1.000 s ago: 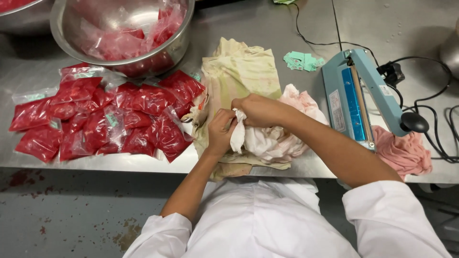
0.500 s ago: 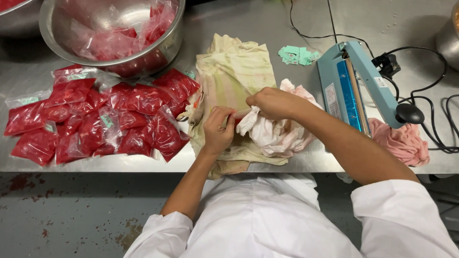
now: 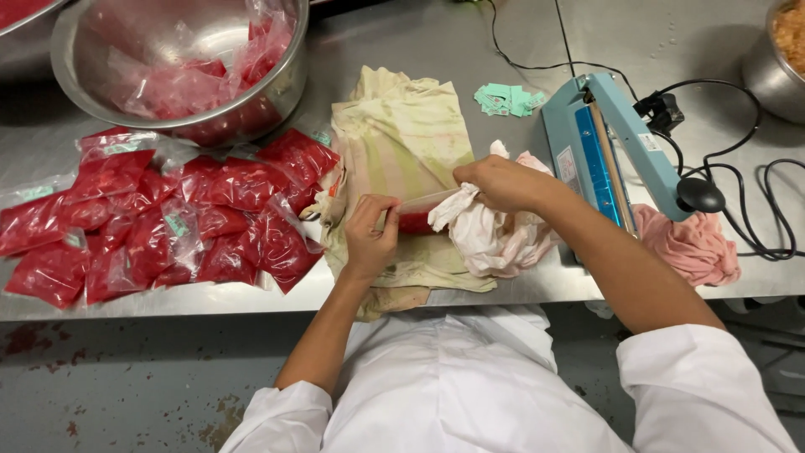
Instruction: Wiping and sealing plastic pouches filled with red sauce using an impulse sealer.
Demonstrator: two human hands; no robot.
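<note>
Left hand (image 3: 369, 239) fingers grip red-filled pouch (image 3: 417, 220) at frame centre; right hand (image 3: 495, 183), clenched on white cloth (image 3: 490, 235), has slid rightward, exposing more pouch: wiping continues.

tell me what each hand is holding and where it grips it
The left hand pinches a small red-filled bag at its left end. The right hand holds a white cloth bunched over the bag's right end.

Left hand (image 3: 369, 235) pinching; right hand (image 3: 495, 182) clenched, forearms converging.
</note>
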